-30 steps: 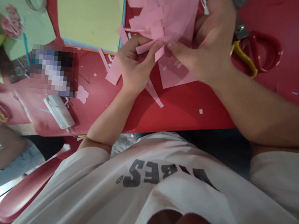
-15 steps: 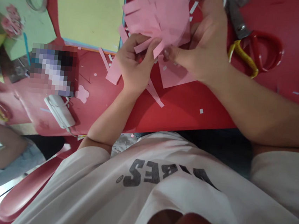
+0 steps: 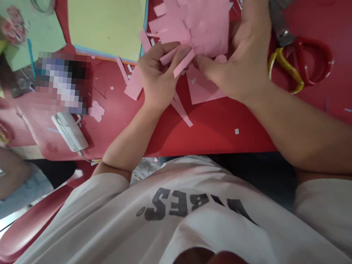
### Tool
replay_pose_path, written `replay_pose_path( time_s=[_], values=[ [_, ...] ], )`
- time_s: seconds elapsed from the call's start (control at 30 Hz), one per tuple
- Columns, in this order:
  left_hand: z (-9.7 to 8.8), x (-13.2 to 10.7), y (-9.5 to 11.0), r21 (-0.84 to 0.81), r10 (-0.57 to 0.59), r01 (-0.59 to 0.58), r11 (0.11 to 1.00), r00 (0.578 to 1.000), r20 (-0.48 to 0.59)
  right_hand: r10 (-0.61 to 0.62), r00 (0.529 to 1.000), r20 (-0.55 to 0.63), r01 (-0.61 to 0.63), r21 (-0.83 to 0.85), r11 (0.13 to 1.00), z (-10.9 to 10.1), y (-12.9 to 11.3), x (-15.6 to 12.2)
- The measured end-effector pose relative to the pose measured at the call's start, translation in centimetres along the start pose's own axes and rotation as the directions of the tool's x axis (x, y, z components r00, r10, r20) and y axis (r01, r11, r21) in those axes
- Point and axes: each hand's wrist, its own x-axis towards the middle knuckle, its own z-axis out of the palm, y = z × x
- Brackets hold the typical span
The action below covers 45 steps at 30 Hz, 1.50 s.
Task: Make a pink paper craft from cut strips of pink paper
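My left hand [image 3: 159,74] pinches narrow strips of a pink paper [image 3: 208,23] between thumb and fingers. One pink strip [image 3: 184,63] lies across the thumb. The paper is cut into several strips fanning out at its left side. My right hand [image 3: 247,64] is curled around the paper's right edge, its thumb tip close to the left thumb and its other fingers partly hidden. Beneath the hands lie another flat pink piece [image 3: 203,87] and a long thin pink offcut [image 3: 182,112].
Scissors with red and yellow handles [image 3: 315,62] lie right of my right hand. At the left are yellow sheets [image 3: 106,17], a tape roll [image 3: 51,1], a white glue gun [image 3: 70,132] and a pink flower cutout [image 3: 97,111]. Another person's arm [image 3: 10,170] is at far left.
The pink paper has shifted slightly right and down with my right hand. The strip at my left thumb now lies further left across it.
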Motion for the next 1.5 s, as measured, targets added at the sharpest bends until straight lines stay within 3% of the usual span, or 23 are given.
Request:
replay_pose_path(
  time_s=[0.1,0.33,0.53,0.77,1.07,1.5],
  values=[
    [0.0,0.0,0.6,0.013,0.011,-0.011,1.000,1.000,0.018,-0.164,0.986,0.008,0.165,-0.089,0.982,-0.1,-0.5,0.1],
    [0.1,0.2,0.0,-0.004,0.071,-0.071,0.997,0.997,0.004,-0.102,0.992,-0.068,0.107,0.069,0.992,0.3,1.7,0.6],
    [0.1,0.1,0.0,0.057,0.072,-0.072,0.996,0.997,0.004,-0.057,0.997,-0.058,0.069,0.217,0.974,0.7,2.3,0.7],
    [0.1,0.1,-0.3,0.003,0.098,-0.098,0.995,0.994,0.040,-0.080,0.992,-0.102,0.098,0.187,0.977,0.8,2.1,0.6],
    [0.4,-0.1,-1.7,-0.007,0.011,-0.010,1.000,0.998,0.063,-0.095,0.992,-0.084,0.105,0.130,0.986,0.6,1.5,0.7],
    [0.0,0.3,0.2,0.024,-0.008,0.005,1.000,0.994,0.110,-0.055,0.991,-0.121,0.078,0.200,0.977,0.6,1.6,0.6]
  ],
)
